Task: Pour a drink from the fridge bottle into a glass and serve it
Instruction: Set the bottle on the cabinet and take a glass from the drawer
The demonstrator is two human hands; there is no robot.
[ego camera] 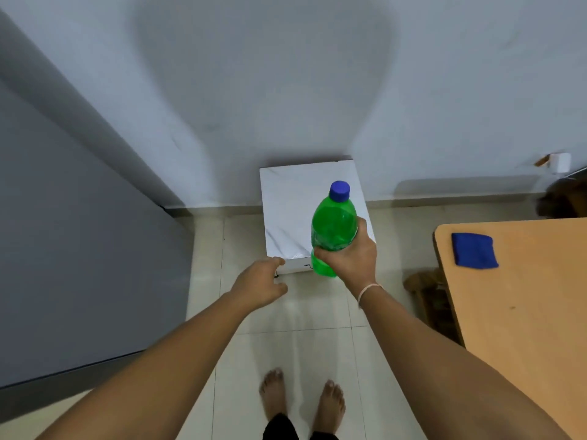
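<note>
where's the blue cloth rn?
Head view, right side: the blue cloth lies flat on the wooden table near its far left corner, right of the green bottle held in the right hand.

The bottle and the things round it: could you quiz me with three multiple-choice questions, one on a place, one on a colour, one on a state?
1. Where does the blue cloth lie?
A. on the floor
B. on the wooden table
C. on the white box

2. What colour is the bottle cap?
A. blue
B. red
C. white

3. What is the left hand doing?
A. gripping the bottle
B. holding a glass
C. holding nothing, fingers spread

Answers: 1 B, the cloth rests on the tabletop near its far corner. 2 A, the cap tops the green bottle in the right hand. 3 C, it is empty, near the box edge.
</note>
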